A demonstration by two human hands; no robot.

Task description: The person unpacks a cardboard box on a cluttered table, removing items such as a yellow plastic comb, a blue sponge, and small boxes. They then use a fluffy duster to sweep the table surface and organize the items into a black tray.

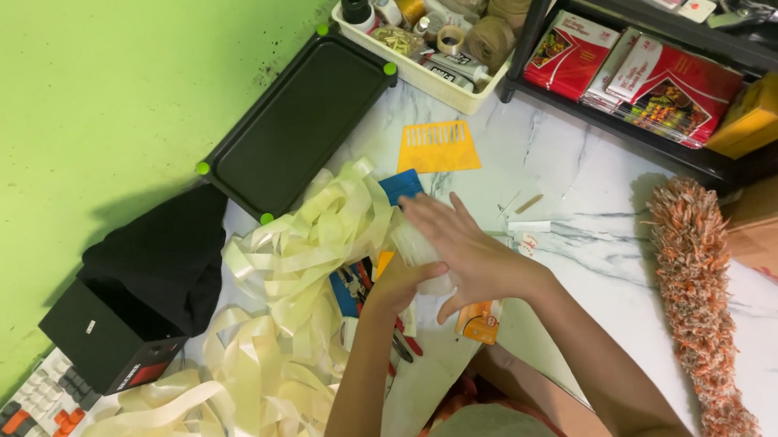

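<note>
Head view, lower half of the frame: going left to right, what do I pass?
Grey and white keyboard with orange keys → black box → heap of cream satin ribbon → the person's hands, left hand under right hand, around a pale translucent piece → orange and white fluffy duster.

Ribbon pile (271, 343) lies left of hands, duster (699, 289) right.

Flat red printed packets (632, 73) lie stacked on the lower shelf of the black rack at the upper right. Beside them sits a yellow cardboard box (761, 113). A black box with a small white label (108, 339) stands at the left, by the keyboard.
</note>
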